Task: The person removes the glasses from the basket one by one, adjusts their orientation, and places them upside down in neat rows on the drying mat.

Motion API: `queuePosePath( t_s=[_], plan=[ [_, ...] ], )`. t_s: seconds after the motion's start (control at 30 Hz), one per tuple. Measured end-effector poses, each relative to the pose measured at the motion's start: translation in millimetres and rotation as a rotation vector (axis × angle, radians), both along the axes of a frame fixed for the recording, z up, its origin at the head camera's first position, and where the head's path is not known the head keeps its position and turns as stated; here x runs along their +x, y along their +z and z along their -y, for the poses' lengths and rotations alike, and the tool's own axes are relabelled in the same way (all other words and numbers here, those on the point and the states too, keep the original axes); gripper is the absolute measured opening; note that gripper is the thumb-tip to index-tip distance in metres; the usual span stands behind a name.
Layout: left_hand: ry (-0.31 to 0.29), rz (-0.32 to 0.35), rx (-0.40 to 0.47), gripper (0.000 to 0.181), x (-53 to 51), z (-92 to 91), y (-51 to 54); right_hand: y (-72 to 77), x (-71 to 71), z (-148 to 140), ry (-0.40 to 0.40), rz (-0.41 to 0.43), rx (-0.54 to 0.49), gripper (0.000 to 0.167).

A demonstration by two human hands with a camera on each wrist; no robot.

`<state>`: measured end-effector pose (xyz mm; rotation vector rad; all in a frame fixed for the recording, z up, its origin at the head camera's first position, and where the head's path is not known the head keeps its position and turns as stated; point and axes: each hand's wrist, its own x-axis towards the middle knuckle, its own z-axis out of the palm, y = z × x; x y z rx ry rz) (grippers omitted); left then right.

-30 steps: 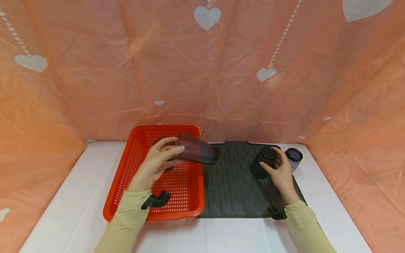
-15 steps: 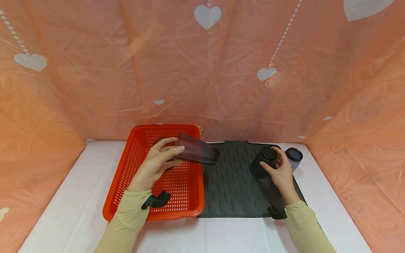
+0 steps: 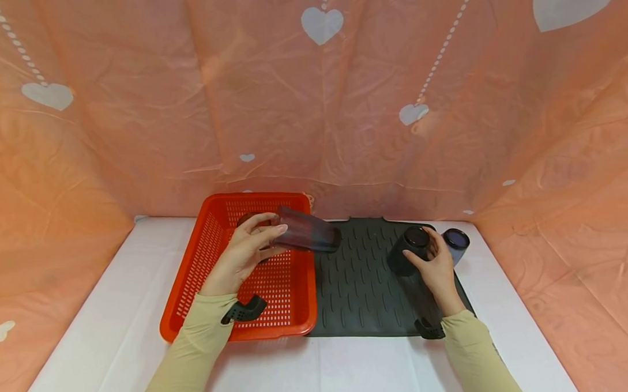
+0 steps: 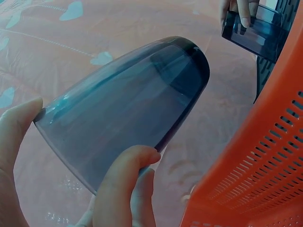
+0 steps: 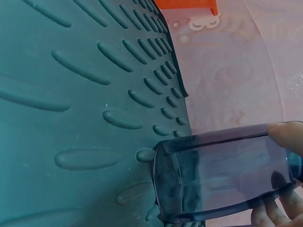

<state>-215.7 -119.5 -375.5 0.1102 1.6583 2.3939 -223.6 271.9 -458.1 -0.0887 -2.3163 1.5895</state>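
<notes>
My left hand [image 3: 245,253] grips a tinted drinking glass [image 3: 307,231] near its rim, tilted on its side over the right edge of the orange basket [image 3: 309,311]. In the left wrist view, that glass [image 4: 128,104] points its thick base away from the fingers. On the dark ribbed mat [image 3: 356,292], my right hand [image 3: 433,272] holds a second dark glass [image 3: 403,259] by its upper end. The right wrist view has this glass [image 5: 222,175] mouth down against the mat. Just right of that hand is a third, bluish glass [image 3: 456,243], also bottom up.
Inside the basket, a dark round item [image 3: 248,217] is partly hidden behind the left hand. Basket and mat lie side by side on a white table [image 3: 351,368]. An orange curtain [image 3: 311,115] with pale hearts encloses the back and sides.
The glass in my left hand has tipped up very slightly at its base end. My right hand and its glass stay where they were.
</notes>
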Motion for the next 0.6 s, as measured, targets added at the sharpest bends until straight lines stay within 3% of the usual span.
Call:
queuePosePath(
  t_s=[0.6],
  plan=[
    [0.029, 0.02, -0.003, 0.051, 0.2, -11.5, -1.6, 1.7, -0.5, 3.6, -0.016, -0.006, -0.018, 0.073]
  ],
)
